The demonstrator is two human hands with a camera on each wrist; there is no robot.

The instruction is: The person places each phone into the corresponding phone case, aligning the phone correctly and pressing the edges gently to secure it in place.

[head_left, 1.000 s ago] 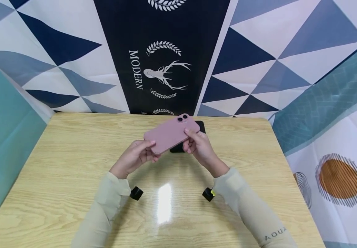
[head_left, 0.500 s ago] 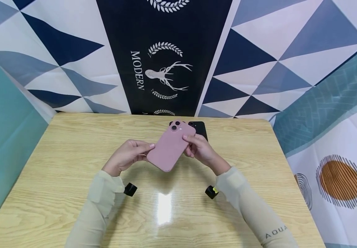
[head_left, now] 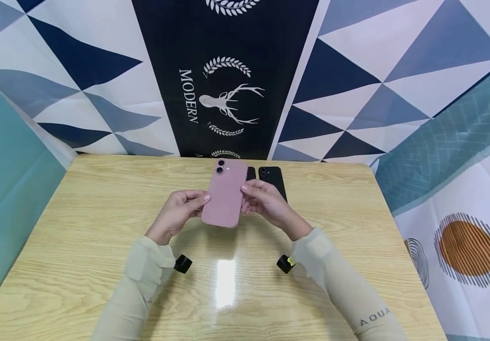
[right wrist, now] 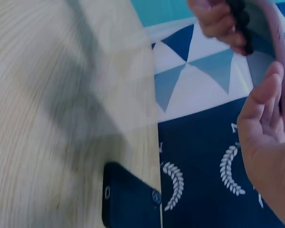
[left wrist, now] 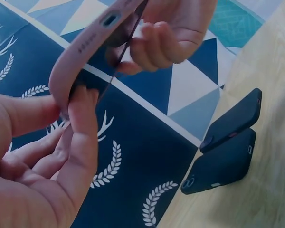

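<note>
A pink phone (head_left: 225, 194) with two dark camera lenses is held above the table, its back towards the head camera and its long side nearly upright. My left hand (head_left: 178, 211) pinches its left edge, thumb on the back. At the right edge my right hand (head_left: 268, 203) grips it the same way, with the other fingers behind. In the left wrist view the phone's rim (left wrist: 85, 47) shows a port opening and small holes near the left hand's fingertips. The front face is mostly turned away from view.
Two black phones lie side by side at the back of the wooden table (head_left: 100, 208): a right one (head_left: 272, 181) and a left one (head_left: 251, 173), mostly hidden behind the pink phone. A patterned cloth wall (head_left: 334, 85) rises behind the table's back edge.
The pink phone has turned from a strong slant to nearly upright and moved left. My right hand has shifted a little left with it. Both black phones now show more behind it.
</note>
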